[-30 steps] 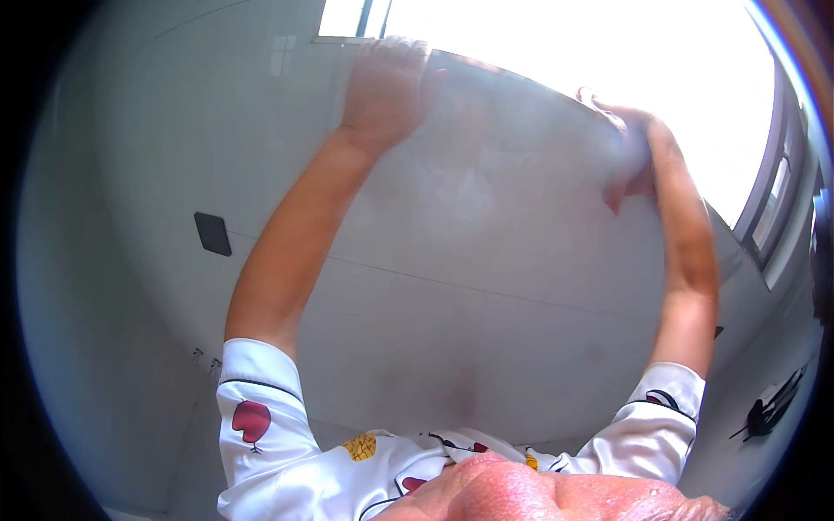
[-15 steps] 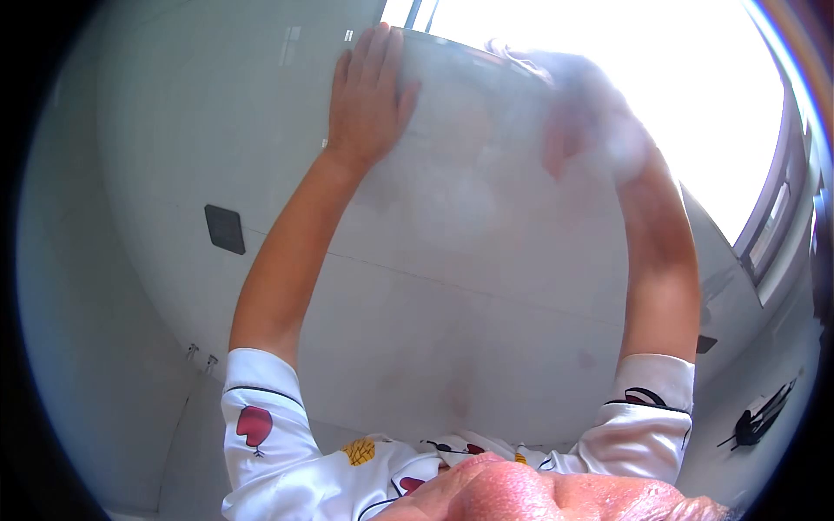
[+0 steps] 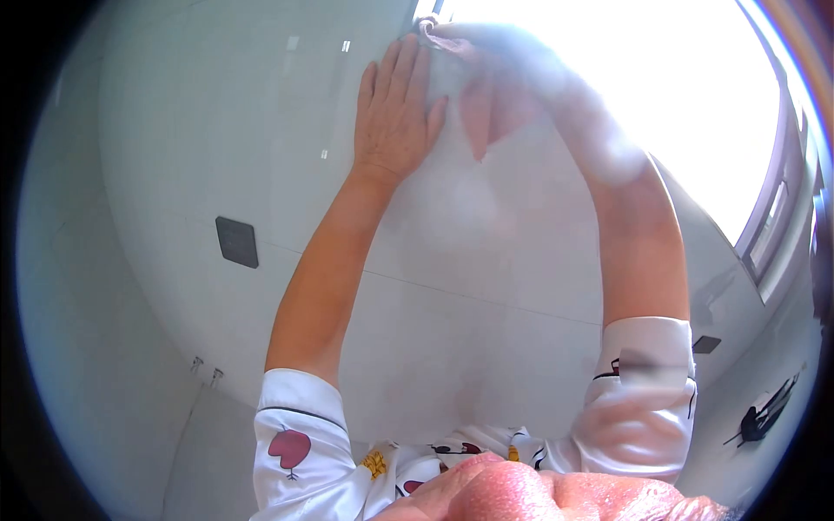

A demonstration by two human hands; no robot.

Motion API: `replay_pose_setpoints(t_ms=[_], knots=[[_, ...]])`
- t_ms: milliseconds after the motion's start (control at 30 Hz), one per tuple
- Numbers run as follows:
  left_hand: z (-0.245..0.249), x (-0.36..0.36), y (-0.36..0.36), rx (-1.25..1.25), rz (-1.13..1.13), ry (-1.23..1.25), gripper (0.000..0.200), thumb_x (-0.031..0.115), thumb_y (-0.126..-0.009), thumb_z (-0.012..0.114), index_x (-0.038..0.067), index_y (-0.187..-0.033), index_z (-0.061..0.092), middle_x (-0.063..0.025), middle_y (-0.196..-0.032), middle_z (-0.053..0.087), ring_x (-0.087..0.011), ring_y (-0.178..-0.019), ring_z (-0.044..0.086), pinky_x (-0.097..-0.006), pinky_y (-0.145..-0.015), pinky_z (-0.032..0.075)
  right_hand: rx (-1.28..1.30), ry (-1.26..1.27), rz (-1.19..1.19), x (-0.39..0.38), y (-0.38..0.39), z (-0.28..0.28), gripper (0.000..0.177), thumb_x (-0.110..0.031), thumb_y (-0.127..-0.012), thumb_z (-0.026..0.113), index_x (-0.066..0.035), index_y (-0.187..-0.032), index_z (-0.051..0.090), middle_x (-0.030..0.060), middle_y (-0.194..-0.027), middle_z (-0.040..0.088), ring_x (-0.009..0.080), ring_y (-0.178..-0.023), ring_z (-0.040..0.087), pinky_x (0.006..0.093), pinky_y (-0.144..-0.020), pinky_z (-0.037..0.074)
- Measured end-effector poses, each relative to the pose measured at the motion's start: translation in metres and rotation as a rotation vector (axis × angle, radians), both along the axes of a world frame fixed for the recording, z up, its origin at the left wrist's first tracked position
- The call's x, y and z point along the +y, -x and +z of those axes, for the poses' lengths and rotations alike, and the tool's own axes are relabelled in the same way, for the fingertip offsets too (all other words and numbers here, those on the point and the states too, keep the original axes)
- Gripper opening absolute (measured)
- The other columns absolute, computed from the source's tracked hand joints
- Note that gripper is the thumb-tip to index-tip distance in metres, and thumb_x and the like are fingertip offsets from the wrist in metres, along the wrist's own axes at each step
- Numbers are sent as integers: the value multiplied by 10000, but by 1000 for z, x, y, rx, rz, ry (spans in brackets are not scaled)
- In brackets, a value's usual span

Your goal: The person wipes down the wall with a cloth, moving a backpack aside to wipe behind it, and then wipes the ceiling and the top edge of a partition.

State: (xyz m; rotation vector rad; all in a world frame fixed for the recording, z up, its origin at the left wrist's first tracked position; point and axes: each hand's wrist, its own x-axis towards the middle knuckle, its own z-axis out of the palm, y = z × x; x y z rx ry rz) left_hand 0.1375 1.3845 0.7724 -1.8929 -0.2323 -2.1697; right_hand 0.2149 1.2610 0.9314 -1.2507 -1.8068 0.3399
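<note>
My left hand (image 3: 398, 113) lies flat on the glossy pale wall (image 3: 452, 347), fingers extended upward and spread a little, just below the window's lower left corner. To its right, my right hand (image 3: 499, 56) is at the window's lower edge, blurred by glare and haze. A pinkish cloth (image 3: 495, 113) hangs beneath that hand, and a bunched end of it reaches the corner above my left fingertips. The right fingers themselves are largely hidden by the cloth and the bright light.
A bright window (image 3: 695, 104) fills the upper right. One dark square plate (image 3: 237, 241) is on the wall at left, another (image 3: 706, 345) at right. Small metal fittings (image 3: 207, 372) sit low at left. A black object (image 3: 760, 417) is at lower right.
My right hand has moved left along the window edge with the cloth, close to my left hand. My left hand has shifted slightly right and down in view, still flat.
</note>
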Motion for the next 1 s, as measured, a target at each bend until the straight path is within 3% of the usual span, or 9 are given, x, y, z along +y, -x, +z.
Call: replay_pose_setpoints(t_ms=[233, 333, 500, 800, 900, 1000], knots=[[6, 3, 2, -15, -76, 27, 584, 231, -929, 510, 11, -1460, 405, -160, -1534, 396, -331, -1437, 340, -517, -1168, 253, 499, 294, 126, 17, -6, 7, 188, -31, -990, 541, 21, -1160, 603, 61, -1084, 656, 90, -974, 631, 188, -841, 512], [4, 26, 3, -48, -117, 14, 547, 148, -900, 521, -14, -1416, 442, -189, -1497, 430, -356, -1394, 389, -512, -1148, 286, 476, 314, 53, 16, -10, -17, 192, -42, -989, 541, 19, -1160, 604, 62, -1087, 656, 95, -979, 630, 195, -846, 511], [1, 35, -2, -118, -151, -79, 497, 49, -876, 514, -35, -1365, 485, -230, -1450, 462, -399, -1325, 448, -501, -1112, 337, 457, 266, 28, 0, -9, -23, 200, -60, -987, 541, 15, -1160, 606, 65, -1094, 656, 104, -988, 627, 205, -855, 509], [12, 14, -1, -186, -102, -155, 475, 6, -852, 560, -30, -1324, 516, -211, -1390, 515, -384, -1300, 475, -500, -1070, 383, 477, 96, 49, -24, -19, -22, 214, -93, -983, 541, 8, -1159, 609, 69, -1105, 655, 120, -1005, 623, 224, -870, 505], [15, 14, -2, -75, 6, -166, 448, 49, -884, 551, -26, -1324, 525, -213, -1380, 523, -392, -1298, 473, -489, -1072, 389, 543, 8, 64, -36, -29, -40, 220, -104, -981, 541, 6, -1159, 610, 70, -1108, 655, 126, -1011, 621, 231, -874, 504], [4, -22, 20, 40, -232, 109, 441, 158, -974, 493, -12, -1381, 492, -197, -1404, 514, -357, -1318, 473, -446, -1099, 369, 680, -114, 76, -55, -44, -81, 226, -115, -980, 541, 3, -1158, 612, 72, -1112, 655, 131, -1016, 620, 237, -879, 503]])
